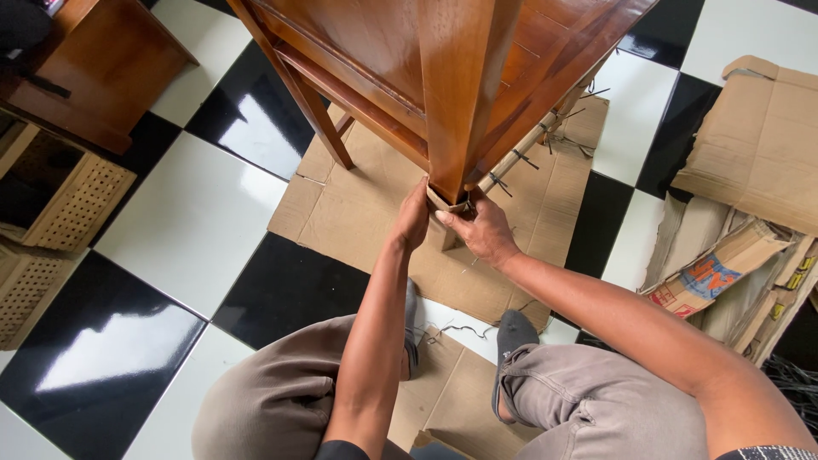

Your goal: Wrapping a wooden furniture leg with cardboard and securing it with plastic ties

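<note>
Cardboard strip (pixel 445 202) is what we pinch around the foot of the wooden furniture leg (pixel 460 94) with both our left hand (pixel 414 217) and right hand (pixel 481 228), above the cardboard sheet (pixel 358 209) on the floor; fastening it seems next.

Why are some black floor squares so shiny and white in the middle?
Head view: light glares off the glossy black tile and another; the wide lens bends straight edges near the borders; hands, left and right, at the wooden leg look sharp.
</note>
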